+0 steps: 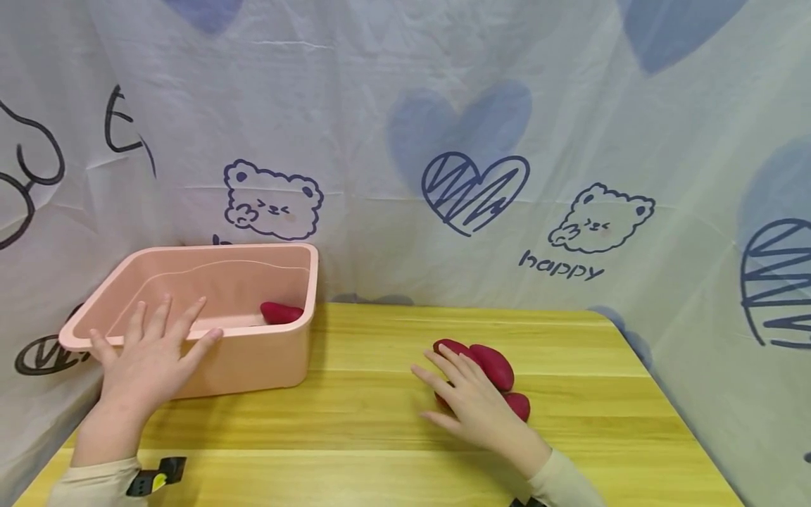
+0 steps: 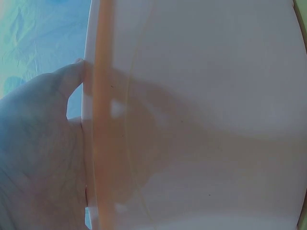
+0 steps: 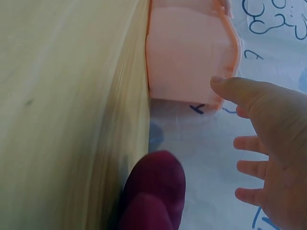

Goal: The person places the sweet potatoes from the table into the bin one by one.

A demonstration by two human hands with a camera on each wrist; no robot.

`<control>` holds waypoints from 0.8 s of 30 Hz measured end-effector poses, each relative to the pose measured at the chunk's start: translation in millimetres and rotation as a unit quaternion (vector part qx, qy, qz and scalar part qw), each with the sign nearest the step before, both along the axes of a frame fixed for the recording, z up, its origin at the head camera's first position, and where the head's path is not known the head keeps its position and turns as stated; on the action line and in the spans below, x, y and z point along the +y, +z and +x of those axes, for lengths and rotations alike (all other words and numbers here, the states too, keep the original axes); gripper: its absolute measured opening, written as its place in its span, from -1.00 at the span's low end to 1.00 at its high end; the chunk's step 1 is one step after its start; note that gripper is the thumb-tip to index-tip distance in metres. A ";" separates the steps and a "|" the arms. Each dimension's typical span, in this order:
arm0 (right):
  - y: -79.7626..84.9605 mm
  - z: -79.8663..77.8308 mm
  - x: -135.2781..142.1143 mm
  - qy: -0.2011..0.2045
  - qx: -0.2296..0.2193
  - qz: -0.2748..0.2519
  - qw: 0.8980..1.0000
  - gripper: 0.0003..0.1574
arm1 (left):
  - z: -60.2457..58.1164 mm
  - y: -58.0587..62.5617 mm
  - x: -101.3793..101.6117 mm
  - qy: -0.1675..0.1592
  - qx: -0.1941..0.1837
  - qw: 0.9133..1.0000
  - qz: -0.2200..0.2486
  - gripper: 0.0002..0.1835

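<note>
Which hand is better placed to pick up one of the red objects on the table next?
Probably the right hand: it is right at the clustered red objects and holds nothing. The left hand is farther off, at the pink bin.

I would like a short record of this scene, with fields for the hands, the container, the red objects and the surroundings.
Left hand: fingers spread, at the near rim of the pink bin
Right hand: over the red objects, holding nothing
Container: pink bin, one red object visible inside
Red objects: several on the table, partly hidden
Backdrop: pale cloth with hearts and bears
</note>
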State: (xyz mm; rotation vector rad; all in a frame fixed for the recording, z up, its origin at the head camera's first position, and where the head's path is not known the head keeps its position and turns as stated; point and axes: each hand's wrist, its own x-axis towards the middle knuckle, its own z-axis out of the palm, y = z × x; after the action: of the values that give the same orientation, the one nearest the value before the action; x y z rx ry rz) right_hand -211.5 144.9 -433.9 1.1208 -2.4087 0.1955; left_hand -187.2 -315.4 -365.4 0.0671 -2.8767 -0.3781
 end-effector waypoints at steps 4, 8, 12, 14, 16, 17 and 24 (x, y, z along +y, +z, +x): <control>-3.0 0.9 12.2 -0.011 -0.009 -0.002 1.000 -0.07 | 0.6 -0.5 -0.2 0.000 0.003 1.000 0.001 -0.21; -4.3 2.2 25.1 -0.023 -0.030 -0.010 0.999 -0.05 | 0.2 -1.1 0.2 0.001 0.007 1.000 0.002 -0.22; -5.7 3.4 36.9 -0.032 -0.040 -0.016 0.999 -0.06 | -0.4 -2.7 0.9 0.000 0.006 1.000 0.004 -0.22; -6.9 3.9 42.6 -0.033 -0.040 -0.021 0.998 -0.07 | -0.5 -3.1 1.5 -0.002 0.006 1.000 0.005 -0.21; -8.4 3.8 48.0 -0.034 -0.033 -0.021 0.999 -0.09 | -0.4 -3.1 1.7 -0.003 0.005 1.000 0.004 -0.21; -9.1 3.6 50.3 -0.034 -0.031 -0.022 0.999 -0.09 | -0.2 -3.1 1.6 -0.003 0.005 1.000 0.004 -0.21; -11.1 -2.0 61.8 -0.030 -0.035 -0.027 0.999 -0.07 | 0.0 -2.6 -0.3 -0.001 0.008 1.000 0.004 -0.22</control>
State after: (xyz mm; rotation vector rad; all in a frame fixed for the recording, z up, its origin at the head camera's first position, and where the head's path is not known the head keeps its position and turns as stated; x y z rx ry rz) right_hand -213.5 206.6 -444.9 1.0323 -2.4799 0.2841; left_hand -187.3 -315.7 -368.0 0.0626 -2.8590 -0.3885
